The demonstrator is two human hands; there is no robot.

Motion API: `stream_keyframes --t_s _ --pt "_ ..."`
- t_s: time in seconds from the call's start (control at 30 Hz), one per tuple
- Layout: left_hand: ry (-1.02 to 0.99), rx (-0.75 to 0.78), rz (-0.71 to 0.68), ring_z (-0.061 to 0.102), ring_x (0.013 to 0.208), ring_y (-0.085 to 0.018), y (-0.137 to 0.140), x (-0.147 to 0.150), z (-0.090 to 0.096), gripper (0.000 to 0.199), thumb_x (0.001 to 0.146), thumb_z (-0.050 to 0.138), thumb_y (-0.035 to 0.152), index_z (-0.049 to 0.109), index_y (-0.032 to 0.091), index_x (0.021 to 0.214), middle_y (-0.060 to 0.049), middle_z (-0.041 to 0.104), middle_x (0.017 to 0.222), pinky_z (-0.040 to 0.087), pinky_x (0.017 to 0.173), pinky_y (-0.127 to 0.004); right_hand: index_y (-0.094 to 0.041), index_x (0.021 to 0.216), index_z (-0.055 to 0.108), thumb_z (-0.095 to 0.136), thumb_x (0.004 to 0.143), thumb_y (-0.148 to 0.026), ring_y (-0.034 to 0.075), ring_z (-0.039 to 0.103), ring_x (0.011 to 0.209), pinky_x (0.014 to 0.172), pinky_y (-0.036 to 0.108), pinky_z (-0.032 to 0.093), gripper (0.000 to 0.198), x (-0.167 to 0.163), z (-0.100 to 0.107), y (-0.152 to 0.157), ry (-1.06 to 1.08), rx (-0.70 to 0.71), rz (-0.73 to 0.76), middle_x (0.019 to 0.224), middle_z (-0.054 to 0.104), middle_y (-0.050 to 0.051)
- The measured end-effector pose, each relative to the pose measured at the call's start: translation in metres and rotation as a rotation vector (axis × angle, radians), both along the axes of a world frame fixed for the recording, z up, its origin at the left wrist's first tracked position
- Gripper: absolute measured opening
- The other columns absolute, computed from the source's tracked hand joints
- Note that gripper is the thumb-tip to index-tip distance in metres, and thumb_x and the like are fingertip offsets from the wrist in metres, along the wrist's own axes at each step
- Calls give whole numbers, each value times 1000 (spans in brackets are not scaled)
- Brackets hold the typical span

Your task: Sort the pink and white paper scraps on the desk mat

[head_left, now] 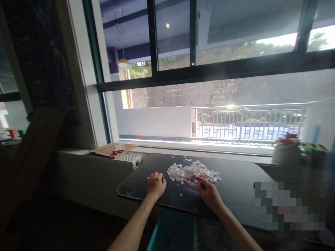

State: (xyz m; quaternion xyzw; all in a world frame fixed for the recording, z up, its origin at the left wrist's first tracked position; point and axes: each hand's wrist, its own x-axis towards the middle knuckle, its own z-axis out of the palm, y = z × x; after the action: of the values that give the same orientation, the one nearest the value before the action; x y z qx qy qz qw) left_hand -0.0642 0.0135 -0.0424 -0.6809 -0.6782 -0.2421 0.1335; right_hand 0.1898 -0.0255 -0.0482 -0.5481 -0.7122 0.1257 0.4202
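A loose heap of small torn or cut paper scraps (195, 171), mostly white with some pink, lies on the dark table (235, 195). My left hand (156, 184) rests on the tabletop left of the heap, fingers curled in; whatever it may hold is hidden. At the heap's near right edge is my right hand (209, 194), its fingers bent and the index fingertip among the scraps. Any scrap in that hand is too small to make out. A flat, pinkish piece (190, 187) lies just left of the right hand, partly under the heap.
Red-handled scissors (117, 152) lie on brown paper (106, 150) on the sill at left. A pale pot (285, 151) stands at right. Below the table edge is a teal bin (159, 232). A large window faces me; a blurred patch covers the lower right.
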Motion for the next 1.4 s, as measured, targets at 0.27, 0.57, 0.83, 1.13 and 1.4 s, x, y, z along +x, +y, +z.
stream_keyframes --t_s 0.27,0.57,0.83,1.13,1.4 --pt "8 -9 6 54 88 -22 0 1 1 15 79 47 25 61 20 80 -6 60 88 37 78 -35 -18 117 62 42 82 -24 17 61 70 69 25 43 42 -30 11 17 -108 44 16 80 69 5" --pt "12 -6 15 54 89 -22 0 2 0 14 80 48 25 61 20 80 -6 59 89 37 79 -35 -20 112 66 44 80 -25 15 57 62 61 24 40 39 -8 14 9 -147 -10 114 71 67 2" --pt "10 -25 13 54 90 -22 -2 2 3 14 80 47 25 61 20 82 -6 60 90 37 80 -35 -20 111 65 44 79 -26 14 56 63 62 24 39 39 -3 17 0 -105 -49 184 72 66 1" --pt "7 -27 -1 54 91 -22 -3 2 4 14 81 47 25 60 19 82 -7 60 91 37 81 -36 -22 107 68 44 77 -28 15 54 60 60 25 37 39 29 19 -3 -151 -68 -8 66 63 0" --pt "4 -22 9 54 90 -22 -3 3 3 14 80 48 25 61 19 81 -6 60 90 37 80 -35 -19 108 68 45 75 -28 15 53 60 60 25 38 41 15 15 0 -100 -67 63 66 62 0"
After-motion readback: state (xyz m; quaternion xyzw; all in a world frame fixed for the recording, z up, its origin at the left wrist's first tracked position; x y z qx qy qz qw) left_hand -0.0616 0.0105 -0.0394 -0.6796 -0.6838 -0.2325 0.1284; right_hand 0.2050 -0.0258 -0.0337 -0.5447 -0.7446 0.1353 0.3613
